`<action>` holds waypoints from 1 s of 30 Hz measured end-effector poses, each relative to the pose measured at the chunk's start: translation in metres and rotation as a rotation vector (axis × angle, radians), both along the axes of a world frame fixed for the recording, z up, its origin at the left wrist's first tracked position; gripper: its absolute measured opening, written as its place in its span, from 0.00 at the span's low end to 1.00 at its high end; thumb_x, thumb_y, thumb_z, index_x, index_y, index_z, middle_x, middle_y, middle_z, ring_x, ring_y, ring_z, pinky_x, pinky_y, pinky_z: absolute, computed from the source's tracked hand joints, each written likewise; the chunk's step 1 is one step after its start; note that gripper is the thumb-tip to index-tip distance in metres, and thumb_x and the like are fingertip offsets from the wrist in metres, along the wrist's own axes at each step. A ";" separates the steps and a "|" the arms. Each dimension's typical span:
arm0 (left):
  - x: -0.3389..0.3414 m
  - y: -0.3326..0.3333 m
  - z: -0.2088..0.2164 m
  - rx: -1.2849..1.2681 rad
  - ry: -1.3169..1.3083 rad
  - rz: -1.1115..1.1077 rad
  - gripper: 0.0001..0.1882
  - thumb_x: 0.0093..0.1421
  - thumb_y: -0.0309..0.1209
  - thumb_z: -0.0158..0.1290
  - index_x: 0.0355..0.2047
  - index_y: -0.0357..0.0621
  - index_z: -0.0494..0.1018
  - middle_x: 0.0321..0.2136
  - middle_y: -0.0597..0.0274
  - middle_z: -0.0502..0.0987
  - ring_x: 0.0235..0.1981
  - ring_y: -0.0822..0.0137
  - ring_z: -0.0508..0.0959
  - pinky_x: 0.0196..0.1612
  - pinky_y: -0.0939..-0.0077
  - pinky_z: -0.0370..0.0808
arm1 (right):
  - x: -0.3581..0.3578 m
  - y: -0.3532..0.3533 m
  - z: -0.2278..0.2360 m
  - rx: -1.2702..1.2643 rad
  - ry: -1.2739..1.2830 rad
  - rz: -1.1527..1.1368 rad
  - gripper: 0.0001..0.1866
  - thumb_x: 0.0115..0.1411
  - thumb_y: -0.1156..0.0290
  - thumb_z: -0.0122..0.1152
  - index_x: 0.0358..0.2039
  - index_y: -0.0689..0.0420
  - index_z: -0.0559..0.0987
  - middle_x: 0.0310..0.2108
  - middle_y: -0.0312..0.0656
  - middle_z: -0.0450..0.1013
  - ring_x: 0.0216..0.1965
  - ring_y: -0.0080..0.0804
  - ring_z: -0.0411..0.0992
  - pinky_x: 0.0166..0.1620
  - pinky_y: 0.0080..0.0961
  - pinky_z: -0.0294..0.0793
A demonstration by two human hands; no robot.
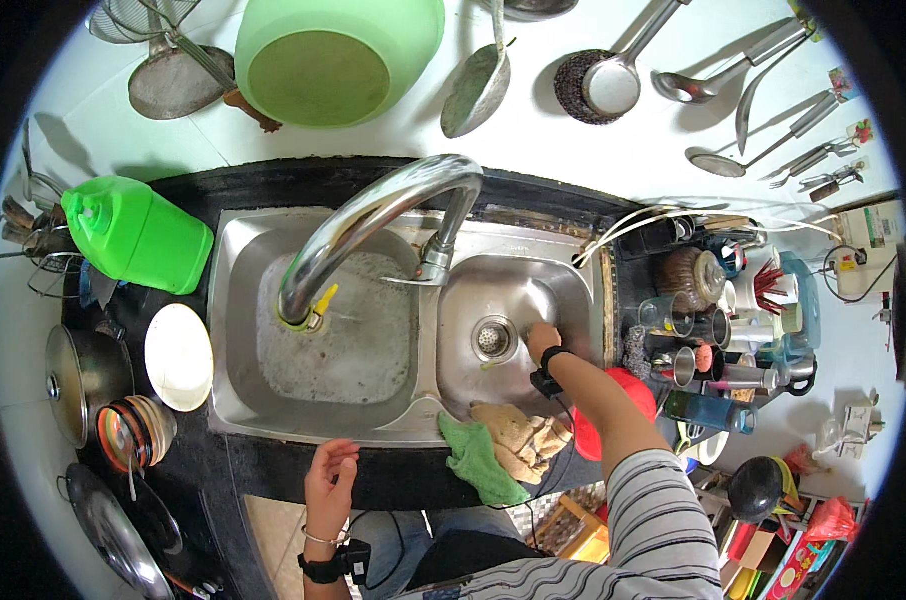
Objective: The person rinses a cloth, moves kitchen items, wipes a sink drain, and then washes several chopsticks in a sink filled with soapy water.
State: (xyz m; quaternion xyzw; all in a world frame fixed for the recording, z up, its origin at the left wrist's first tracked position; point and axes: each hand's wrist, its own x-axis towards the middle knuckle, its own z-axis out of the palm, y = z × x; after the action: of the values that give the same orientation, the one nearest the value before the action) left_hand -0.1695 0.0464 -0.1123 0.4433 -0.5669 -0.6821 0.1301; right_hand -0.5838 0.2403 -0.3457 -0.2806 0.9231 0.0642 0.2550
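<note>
My right hand (543, 340) reaches down into the smaller right basin (563, 290), beside the drain strainer (493, 340). Its fingers look curled in, and what they may hold is hidden. Just in front of the sink, my left hand (330, 480) is raised over the black counter edge with nothing in it, thumb apart from the fingers. Cloudy, sudsy water (343, 350) lies in the larger left basin under the chrome faucet (383, 205). A green cloth (480, 462) and a tan cloth (523, 440) drape over the front rim, close to my right forearm.
A red bowl-like thing (618, 405) sits under my right forearm. Left stand a green jug (138, 235), a white plate (179, 357), stacked bowls (138, 432) and a lidded pot (83, 385). Cups and a brown jar (685, 280) crowd the right. Ladles and a green basin (323, 80) hang behind.
</note>
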 end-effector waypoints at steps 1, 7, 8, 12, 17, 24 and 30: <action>-0.002 0.000 0.001 -0.003 -0.008 -0.014 0.13 0.60 0.31 0.50 0.44 0.38 0.68 0.38 0.59 0.74 0.40 0.70 0.74 0.45 0.80 0.69 | 0.002 -0.001 -0.001 0.034 0.015 -0.008 0.09 0.53 0.73 0.53 0.31 0.63 0.77 0.35 0.56 0.74 0.37 0.51 0.74 0.38 0.40 0.75; -0.005 0.002 -0.004 0.016 0.023 0.004 0.15 0.60 0.33 0.51 0.44 0.38 0.68 0.38 0.59 0.75 0.40 0.71 0.74 0.44 0.80 0.69 | 0.022 -0.024 0.022 -0.304 -0.066 0.436 0.10 0.52 0.69 0.51 0.30 0.60 0.76 0.29 0.54 0.72 0.34 0.53 0.72 0.38 0.43 0.72; -0.006 0.003 -0.003 0.017 0.024 0.001 0.15 0.60 0.33 0.51 0.44 0.38 0.68 0.38 0.59 0.75 0.40 0.71 0.74 0.44 0.80 0.69 | 0.021 -0.028 0.022 -0.074 -0.209 0.552 0.16 0.53 0.77 0.48 0.43 0.63 0.72 0.35 0.55 0.72 0.38 0.51 0.71 0.42 0.40 0.72; -0.007 0.004 -0.002 0.029 0.021 0.003 0.16 0.60 0.34 0.52 0.44 0.38 0.68 0.38 0.59 0.75 0.40 0.71 0.74 0.44 0.79 0.69 | 0.039 -0.034 0.012 -0.131 -0.325 0.716 0.13 0.50 0.78 0.50 0.39 0.65 0.71 0.31 0.55 0.73 0.36 0.52 0.73 0.38 0.39 0.73; -0.001 0.006 -0.004 0.008 0.005 0.015 0.16 0.60 0.34 0.52 0.44 0.38 0.68 0.38 0.59 0.75 0.40 0.71 0.73 0.45 0.79 0.69 | 0.055 -0.037 0.016 -0.119 -0.164 0.933 0.11 0.51 0.76 0.53 0.37 0.63 0.72 0.31 0.52 0.75 0.35 0.44 0.75 0.34 0.36 0.75; 0.005 0.016 -0.001 -0.018 0.015 0.018 0.15 0.59 0.32 0.51 0.44 0.39 0.68 0.39 0.59 0.74 0.40 0.70 0.73 0.46 0.78 0.69 | 0.059 -0.039 0.013 0.158 -0.099 1.090 0.09 0.46 0.67 0.60 0.27 0.59 0.78 0.28 0.47 0.75 0.34 0.42 0.75 0.36 0.36 0.74; 0.011 0.017 0.022 -0.075 0.017 -0.036 0.15 0.59 0.31 0.51 0.45 0.39 0.68 0.40 0.58 0.74 0.41 0.70 0.73 0.46 0.77 0.69 | 0.049 -0.053 0.056 -0.040 -0.354 0.667 0.16 0.41 0.58 0.62 0.28 0.55 0.79 0.26 0.48 0.75 0.30 0.46 0.73 0.34 0.38 0.72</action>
State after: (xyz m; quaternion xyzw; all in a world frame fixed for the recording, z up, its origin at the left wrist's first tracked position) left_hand -0.1586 0.0636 -0.0903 0.4221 -0.5988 -0.6663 0.1391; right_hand -0.5349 0.1870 -0.2896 -0.5775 0.7238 0.0761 0.3699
